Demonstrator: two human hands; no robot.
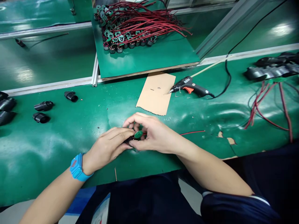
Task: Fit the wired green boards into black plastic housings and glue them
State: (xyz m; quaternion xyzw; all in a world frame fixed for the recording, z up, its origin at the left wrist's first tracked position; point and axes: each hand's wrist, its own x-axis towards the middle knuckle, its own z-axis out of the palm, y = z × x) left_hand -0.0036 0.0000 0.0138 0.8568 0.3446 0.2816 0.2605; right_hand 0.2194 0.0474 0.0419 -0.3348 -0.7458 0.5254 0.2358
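Head view: left hand (114,140) and right hand (153,133), fingers curled nearly closed, both grip a small green-topped part (138,134) directly between them, long axis hidden, red wire (192,132) lying rightward.

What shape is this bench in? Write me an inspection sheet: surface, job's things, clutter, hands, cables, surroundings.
Surface: glossy green bench mat, wrinkled, with torn tan patches at right.
Job's things: small dark part, mostly covered by fingers, with a round green disc; thin red wire extending right.
Clutter: flat tan cardboard piece; black glue gun with orange trigger, nozzle over the cardboard's right edge; three hollow black housings at left.
Hands: left hand and right hand both hold the part; blue wristband on left wrist.
Cables: black cord runs from the glue gun toward upper right.
Surroundings: raised green panel carries small round dark parts with long red wires; more black parts at far right.
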